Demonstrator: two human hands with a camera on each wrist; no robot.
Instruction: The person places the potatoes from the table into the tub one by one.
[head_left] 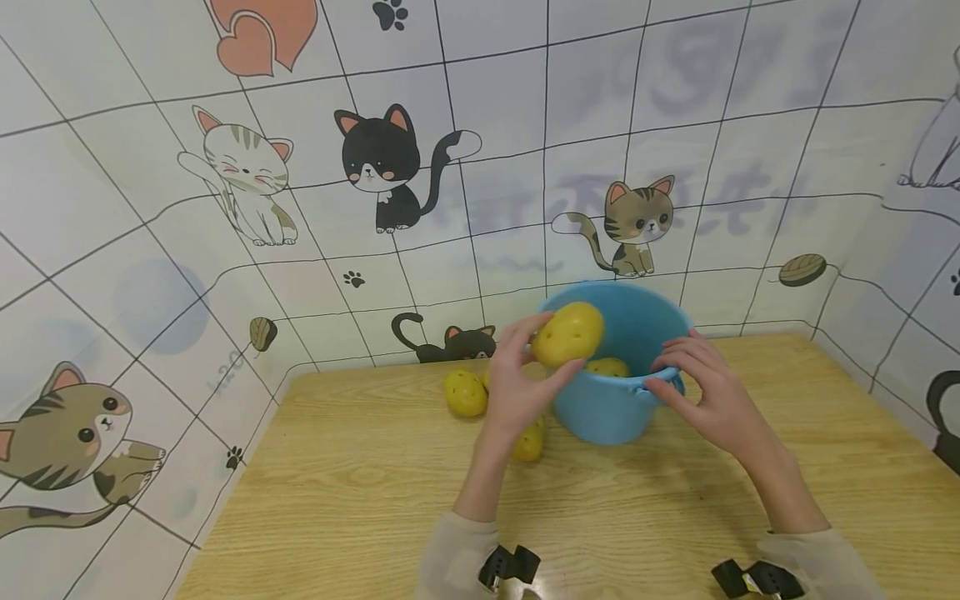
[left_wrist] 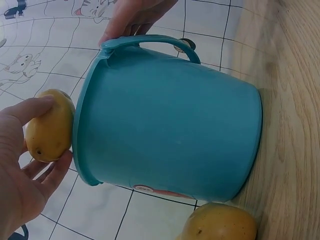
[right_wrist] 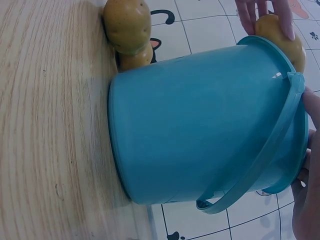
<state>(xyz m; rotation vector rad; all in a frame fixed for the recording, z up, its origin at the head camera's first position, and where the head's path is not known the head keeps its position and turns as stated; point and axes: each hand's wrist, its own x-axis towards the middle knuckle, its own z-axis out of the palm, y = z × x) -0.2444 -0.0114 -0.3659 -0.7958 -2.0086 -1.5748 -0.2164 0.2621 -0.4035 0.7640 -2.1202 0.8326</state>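
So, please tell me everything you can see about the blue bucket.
The blue bucket looks like smooth plastic, with a round rim and a thin handle folded down along its side. It stands upright on the wooden table, near the wall. At least one potato lies inside. The right hand touches its rim; the left hand holds another potato at the rim.

Setting: a small mock-up kitchen corner, looking staged rather than lived in. Evidence: white tile-patterned wall covering printed with cartoon cats, paw prints and hearts (head_left: 390, 167) is wrapping around three sides, bulging and creasing like sheet material; a light wood-grain laminate tabletop (head_left: 375, 500) is filling the floor of the nook; a blue plastic bucket with a handle (head_left: 615, 408) and yellow potatoes (head_left: 465, 392) are sitting on it as kitchen props.
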